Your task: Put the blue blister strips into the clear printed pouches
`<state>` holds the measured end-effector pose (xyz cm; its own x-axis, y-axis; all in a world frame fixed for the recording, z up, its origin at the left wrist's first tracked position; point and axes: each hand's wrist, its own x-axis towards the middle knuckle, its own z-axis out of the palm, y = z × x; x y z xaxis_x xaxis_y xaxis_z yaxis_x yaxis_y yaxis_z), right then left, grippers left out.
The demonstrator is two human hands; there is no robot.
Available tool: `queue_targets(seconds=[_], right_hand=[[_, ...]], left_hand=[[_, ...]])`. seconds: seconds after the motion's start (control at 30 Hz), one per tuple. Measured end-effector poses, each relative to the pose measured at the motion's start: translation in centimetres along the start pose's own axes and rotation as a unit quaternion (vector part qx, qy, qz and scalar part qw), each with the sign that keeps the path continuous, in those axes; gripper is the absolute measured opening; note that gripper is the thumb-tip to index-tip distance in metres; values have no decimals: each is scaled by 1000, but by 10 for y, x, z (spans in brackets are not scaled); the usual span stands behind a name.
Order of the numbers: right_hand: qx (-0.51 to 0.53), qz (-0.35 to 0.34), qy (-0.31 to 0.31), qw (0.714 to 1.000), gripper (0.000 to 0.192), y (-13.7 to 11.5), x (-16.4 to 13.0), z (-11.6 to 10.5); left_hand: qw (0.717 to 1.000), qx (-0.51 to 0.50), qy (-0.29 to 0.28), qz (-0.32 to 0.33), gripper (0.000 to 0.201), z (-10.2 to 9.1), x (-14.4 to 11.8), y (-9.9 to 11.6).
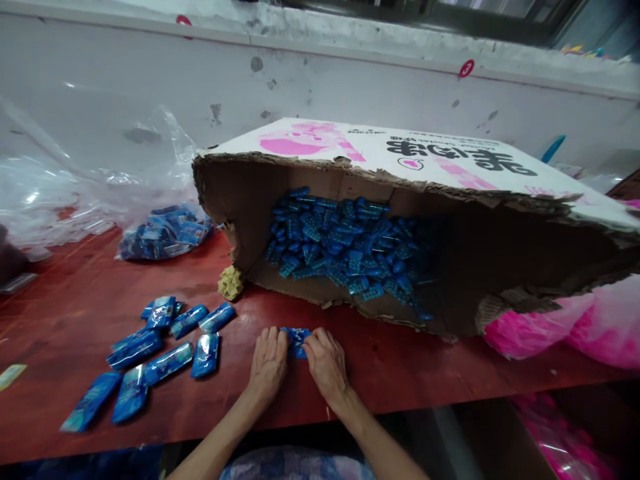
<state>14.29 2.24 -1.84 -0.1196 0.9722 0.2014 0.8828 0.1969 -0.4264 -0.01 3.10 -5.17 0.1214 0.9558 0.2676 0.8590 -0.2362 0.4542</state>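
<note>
Near the front edge of the red table (400, 373), bare surface lies on both sides of the hands. The blue piece (299, 337) is mostly hidden by fingers, before the torn cardboard box (400, 160). The left hand (269, 363) and right hand (326, 363) pinch it together.

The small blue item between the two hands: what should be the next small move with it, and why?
Probably lift the small blue plastic item and set it leftward beside the loose blue sachets. Both the left hand and right hand pinch it on the red wooden table, and that group lies nearby.
</note>
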Motion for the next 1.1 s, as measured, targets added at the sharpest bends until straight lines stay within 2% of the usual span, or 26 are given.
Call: queue_targets(seconds=[0.1,0.17,0.23,0.27,0.37,0.4,0.47,0.53,0.6,0.73,0.9,1.0,1.1], right_hand=[[18,-17,24,999,21,1,-8,-7],[39,-25,50,998,25,0,-12,-14],[62,-25,68,995,27,-2,-14,-21],[78,-24,73,994,27,-3,-15,-23],[188,-7,81,979,19,-6,-16,-27],[246,19,80,966,26,-6,-15,-26],[376,97,42,921,42,-4,-13,-22],[466,158,-21,870,30,-1,-10,-16],[498,172,-65,848,16,0,-8,-11],[476,188,-45,858,18,-5,-10,-7],[420,222,4,880,21,-15,-14,-9],[371,223,16,901,26,-16,-17,-15],[325,179,-9,928,32,-8,-18,-28]], left_hand=[[993,-101,38,-50,16,-16,1,11],[971,-196,61,-124,30,-29,3,22],[926,-314,44,-204,49,-39,5,31],[897,-372,17,-238,48,-42,5,35],[813,-495,-64,-299,25,-46,5,41],[795,-516,-76,-309,23,-45,5,41],[771,-544,-83,-319,21,-43,3,40],[751,-569,-84,-324,19,-39,0,40],[729,-590,-85,-337,19,-36,-3,40],[705,-604,-90,-359,22,-32,-7,42],[671,-616,-64,-408,31,-29,-2,50],[652,-614,-86,-436,35,-28,2,56],[644,-596,-119,-464,40,-29,1,60]])
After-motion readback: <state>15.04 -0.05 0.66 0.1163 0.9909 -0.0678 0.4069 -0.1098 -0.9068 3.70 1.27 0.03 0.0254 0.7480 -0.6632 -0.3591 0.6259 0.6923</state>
